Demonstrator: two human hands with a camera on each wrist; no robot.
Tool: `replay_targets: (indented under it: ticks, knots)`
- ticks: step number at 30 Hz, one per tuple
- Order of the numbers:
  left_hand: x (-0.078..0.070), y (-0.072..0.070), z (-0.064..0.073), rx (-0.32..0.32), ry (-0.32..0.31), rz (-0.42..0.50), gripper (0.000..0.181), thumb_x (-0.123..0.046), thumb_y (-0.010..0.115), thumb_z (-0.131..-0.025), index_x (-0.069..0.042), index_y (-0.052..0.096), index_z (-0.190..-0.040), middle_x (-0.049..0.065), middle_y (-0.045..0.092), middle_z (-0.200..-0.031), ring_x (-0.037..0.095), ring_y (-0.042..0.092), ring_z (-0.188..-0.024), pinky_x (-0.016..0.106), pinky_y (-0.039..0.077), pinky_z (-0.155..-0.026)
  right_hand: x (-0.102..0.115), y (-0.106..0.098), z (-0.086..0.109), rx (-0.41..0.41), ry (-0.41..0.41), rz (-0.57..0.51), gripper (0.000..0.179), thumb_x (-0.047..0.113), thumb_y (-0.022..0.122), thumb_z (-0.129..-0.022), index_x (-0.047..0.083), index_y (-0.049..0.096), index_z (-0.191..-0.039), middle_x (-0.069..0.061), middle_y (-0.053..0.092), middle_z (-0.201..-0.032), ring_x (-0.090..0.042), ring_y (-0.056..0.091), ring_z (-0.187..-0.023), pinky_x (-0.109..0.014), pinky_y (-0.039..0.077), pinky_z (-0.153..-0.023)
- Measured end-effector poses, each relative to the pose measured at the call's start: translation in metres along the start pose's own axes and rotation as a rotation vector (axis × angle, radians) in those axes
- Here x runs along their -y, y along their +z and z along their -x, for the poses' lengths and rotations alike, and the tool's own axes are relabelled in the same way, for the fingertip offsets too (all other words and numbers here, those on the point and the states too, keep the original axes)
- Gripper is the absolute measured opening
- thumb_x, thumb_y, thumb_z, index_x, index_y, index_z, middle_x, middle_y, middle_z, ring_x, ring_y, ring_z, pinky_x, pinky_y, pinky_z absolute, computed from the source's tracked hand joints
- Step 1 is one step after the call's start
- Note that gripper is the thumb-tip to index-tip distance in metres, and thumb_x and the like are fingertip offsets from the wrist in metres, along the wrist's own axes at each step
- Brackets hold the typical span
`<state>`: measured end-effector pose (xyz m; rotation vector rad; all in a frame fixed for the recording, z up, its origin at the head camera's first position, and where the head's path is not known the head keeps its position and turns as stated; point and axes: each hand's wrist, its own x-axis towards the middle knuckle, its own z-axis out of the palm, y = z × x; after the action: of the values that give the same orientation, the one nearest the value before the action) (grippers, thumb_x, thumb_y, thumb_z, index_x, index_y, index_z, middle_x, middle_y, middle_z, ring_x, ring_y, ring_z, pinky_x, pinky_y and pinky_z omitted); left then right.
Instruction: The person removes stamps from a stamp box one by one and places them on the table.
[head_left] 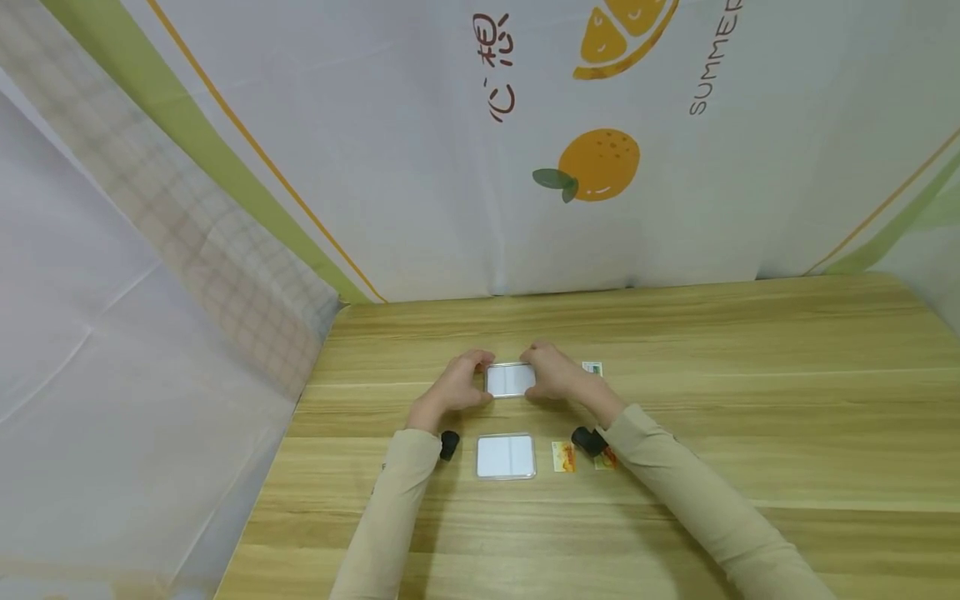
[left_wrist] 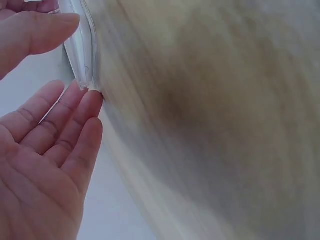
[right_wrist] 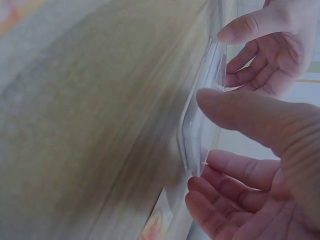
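A shallow clear plastic case with a white inside lies crosswise between both hands. My left hand holds its left end, the thumb at the near side and the fingers at the far side. At the right end my right hand grips it the same way. In the right wrist view, the right thumb lies along the edge of the case, with fingertips at its lower corner. The left wrist view has the left fingertips right at a corner of the case.
Nearer the body, a second clear case with a white inside lies on the wooden table. To its right is an orange and yellow card; another card is partly covered by the right forearm. A small card sits behind the right hand.
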<state>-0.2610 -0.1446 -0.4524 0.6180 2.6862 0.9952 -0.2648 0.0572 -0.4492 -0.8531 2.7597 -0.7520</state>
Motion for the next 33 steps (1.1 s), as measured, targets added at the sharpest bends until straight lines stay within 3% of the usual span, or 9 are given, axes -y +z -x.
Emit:
replay_targets:
  ticks: [12, 24, 28, 33]
  knots:
    - [-0.002, 0.000, 0.000, 0.006, -0.022, 0.012, 0.060, 0.006, 0.073, -0.070, 0.003, 0.051, -0.125, 0.015, 0.059, -0.117, 0.027, 0.052, -0.108, 0.036, 0.043, -0.095, 0.002, -0.002, 0.000, 0.020, 0.019, 0.011, 0.044, 0.008, 0.077, -0.073, -0.009, 0.061, -0.110, -0.018, 0.057, -0.105, -0.028, 0.054, -0.093, -0.036, 0.049, -0.081]
    - [-0.001, 0.001, 0.004, -0.014, -0.023, 0.045, 0.060, 0.002, 0.073, -0.073, 0.006, 0.050, -0.128, 0.018, 0.057, -0.121, 0.030, 0.051, -0.111, 0.040, 0.042, -0.097, -0.005, 0.006, 0.004, -0.039, -0.004, -0.030, 0.050, 0.012, 0.076, -0.076, -0.011, 0.057, -0.117, -0.021, 0.055, -0.111, -0.030, 0.053, -0.097, -0.037, 0.050, -0.081]
    - [0.002, 0.003, 0.008, -0.057, -0.023, 0.059, 0.055, -0.006, 0.071, -0.080, 0.008, 0.050, -0.127, 0.021, 0.055, -0.121, 0.033, 0.051, -0.112, 0.042, 0.042, -0.097, -0.006, 0.005, 0.008, -0.081, -0.015, -0.023, 0.053, 0.016, 0.074, -0.080, -0.012, 0.054, -0.121, -0.024, 0.055, -0.116, -0.034, 0.054, -0.103, -0.041, 0.049, -0.087]
    - [0.005, 0.005, 0.014, -0.193, 0.008, -0.012, 0.046, -0.015, 0.064, -0.089, 0.010, 0.051, -0.125, 0.023, 0.053, -0.125, 0.035, 0.051, -0.115, 0.043, 0.041, -0.099, -0.004, 0.000, 0.015, -0.149, 0.000, -0.019, 0.054, 0.018, 0.071, -0.082, -0.012, 0.052, -0.123, -0.027, 0.053, -0.121, -0.040, 0.050, -0.112, -0.047, 0.044, -0.094]
